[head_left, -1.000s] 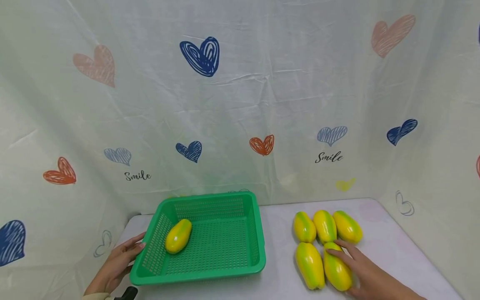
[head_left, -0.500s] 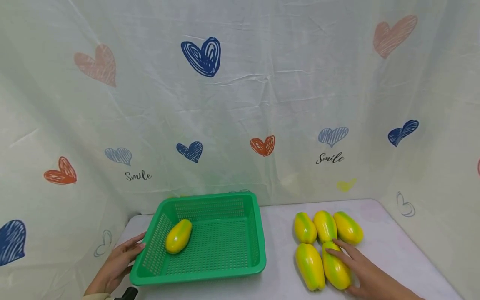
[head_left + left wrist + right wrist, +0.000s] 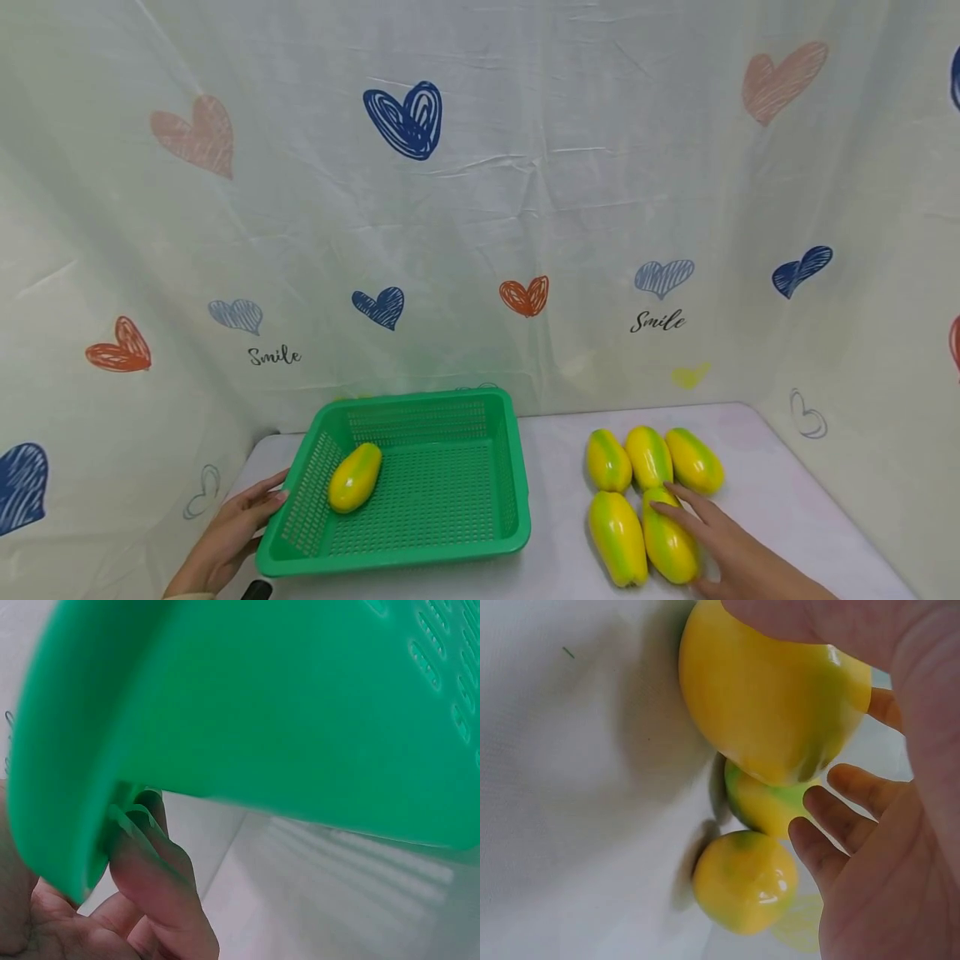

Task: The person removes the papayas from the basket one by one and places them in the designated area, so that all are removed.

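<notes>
My left hand (image 3: pixel 231 532) holds the left rim of a green plastic basket (image 3: pixel 427 560); the left wrist view has its fingers (image 3: pixel 161 889) curled under the lip. One yellow-green papaya (image 3: pixel 355 477) lies inside, toward the basket's left side. To the right, my right hand (image 3: pixel 723 546) spans the nearest right papaya (image 3: pixel 670 540), fingertips on its upper part and thumb at its lower end. In the right wrist view that papaya (image 3: pixel 757 697) sits between thumb and index finger, while the other fingers (image 3: pixel 844 817) stretch out past it. It lies on the table.
Beside the held papaya lies another papaya (image 3: pixel 617 537), with a back row of papayas (image 3: pixel 648 457) behind them. A white cloth covers the table (image 3: pixel 558 500). A pale curtain (image 3: pixel 465 208) printed with hearts encloses the back and sides. A small black object (image 3: pixel 257 590) shows at the bottom edge.
The papaya under my right hand has shifted slightly left, closer to its neighbour. My left hand and the basket keep their place; the head view has tilted a little.
</notes>
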`<action>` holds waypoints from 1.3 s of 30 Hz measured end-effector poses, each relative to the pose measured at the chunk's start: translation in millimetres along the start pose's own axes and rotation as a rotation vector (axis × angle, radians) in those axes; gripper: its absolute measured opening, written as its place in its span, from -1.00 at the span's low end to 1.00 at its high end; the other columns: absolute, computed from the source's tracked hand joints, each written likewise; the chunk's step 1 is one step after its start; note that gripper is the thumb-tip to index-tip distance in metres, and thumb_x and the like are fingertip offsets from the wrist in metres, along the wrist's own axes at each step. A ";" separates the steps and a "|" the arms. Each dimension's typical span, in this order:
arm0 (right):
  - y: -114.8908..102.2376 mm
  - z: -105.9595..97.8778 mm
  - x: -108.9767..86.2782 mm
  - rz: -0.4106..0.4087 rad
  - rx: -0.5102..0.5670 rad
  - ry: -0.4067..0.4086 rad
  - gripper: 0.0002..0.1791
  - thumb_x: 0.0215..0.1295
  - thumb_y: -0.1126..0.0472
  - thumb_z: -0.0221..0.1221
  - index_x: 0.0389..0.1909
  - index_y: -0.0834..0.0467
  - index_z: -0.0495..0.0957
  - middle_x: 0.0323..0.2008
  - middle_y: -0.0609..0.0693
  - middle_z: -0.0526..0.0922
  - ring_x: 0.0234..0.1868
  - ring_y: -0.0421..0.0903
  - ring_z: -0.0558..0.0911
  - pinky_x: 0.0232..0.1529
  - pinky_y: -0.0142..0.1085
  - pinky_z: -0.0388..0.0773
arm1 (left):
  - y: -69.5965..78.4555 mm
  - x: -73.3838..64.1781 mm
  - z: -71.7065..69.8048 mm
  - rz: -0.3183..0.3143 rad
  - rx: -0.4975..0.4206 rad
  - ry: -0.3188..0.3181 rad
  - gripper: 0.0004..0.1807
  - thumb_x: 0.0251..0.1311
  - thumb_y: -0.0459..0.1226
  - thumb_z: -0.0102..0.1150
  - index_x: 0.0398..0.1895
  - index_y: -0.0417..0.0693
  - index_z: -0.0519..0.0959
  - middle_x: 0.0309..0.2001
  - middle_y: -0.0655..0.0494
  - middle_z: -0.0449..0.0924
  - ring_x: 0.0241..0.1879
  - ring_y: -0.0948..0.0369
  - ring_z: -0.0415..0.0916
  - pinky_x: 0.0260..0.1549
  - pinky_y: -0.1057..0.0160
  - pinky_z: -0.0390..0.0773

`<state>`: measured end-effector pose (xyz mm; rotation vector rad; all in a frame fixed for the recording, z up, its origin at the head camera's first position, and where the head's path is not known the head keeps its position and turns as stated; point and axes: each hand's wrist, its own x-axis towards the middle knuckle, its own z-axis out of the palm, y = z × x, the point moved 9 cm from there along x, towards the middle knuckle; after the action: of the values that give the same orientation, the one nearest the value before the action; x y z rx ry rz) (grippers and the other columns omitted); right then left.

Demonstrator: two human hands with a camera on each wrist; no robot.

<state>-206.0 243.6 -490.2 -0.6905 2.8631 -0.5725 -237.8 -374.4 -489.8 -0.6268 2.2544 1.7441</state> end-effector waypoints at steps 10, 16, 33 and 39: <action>-5.2 -6.0 -0.6 -0.023 -0.024 0.028 0.02 -0.17 -0.02 0.44 0.36 -0.29 0.09 0.38 0.01 0.01 0.17 0.05 0.35 -0.05 -0.03 0.50 | 0.1 0.2 0.3 -0.001 0.000 -0.002 -0.18 0.18 -0.02 0.17 0.40 -0.18 0.07 0.15 -0.30 0.31 -0.16 0.09 0.49 -0.26 0.07 0.53; -6.1 -7.6 -1.1 -0.010 0.034 -0.010 0.02 -0.15 -0.02 0.43 0.36 -0.30 0.08 0.38 0.04 -0.01 0.20 0.13 0.32 -0.04 0.08 0.45 | -0.3 0.5 0.1 0.000 0.003 -0.005 -0.18 0.18 -0.01 0.16 0.40 -0.19 0.08 0.16 -0.31 0.30 -0.16 0.09 0.49 -0.25 0.06 0.53; -15.0 -19.7 -2.8 -0.056 -0.001 0.040 0.04 -0.19 0.04 0.46 0.36 -0.24 0.10 0.37 0.08 0.03 0.20 0.12 0.33 -0.05 0.06 0.46 | -2.0 1.6 0.0 -0.002 0.000 -0.005 -0.18 0.20 -0.03 0.15 0.40 -0.19 0.06 0.20 -0.35 0.23 -0.15 0.10 0.48 -0.23 0.06 0.53; -19.0 -23.7 -2.1 -0.050 0.002 0.040 0.02 -0.17 0.00 0.45 0.36 -0.24 0.11 0.37 0.09 0.04 0.20 0.13 0.33 -0.08 0.02 0.49 | -0.8 1.6 0.0 0.000 0.000 -0.003 -0.19 0.21 -0.03 0.13 0.41 -0.18 0.05 0.20 -0.35 0.23 -0.16 0.11 0.49 -0.23 0.06 0.53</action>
<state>-201.5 236.7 -460.8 -0.7601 2.8889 -0.6024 -238.9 -374.8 -491.2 -0.6232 2.2523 1.7438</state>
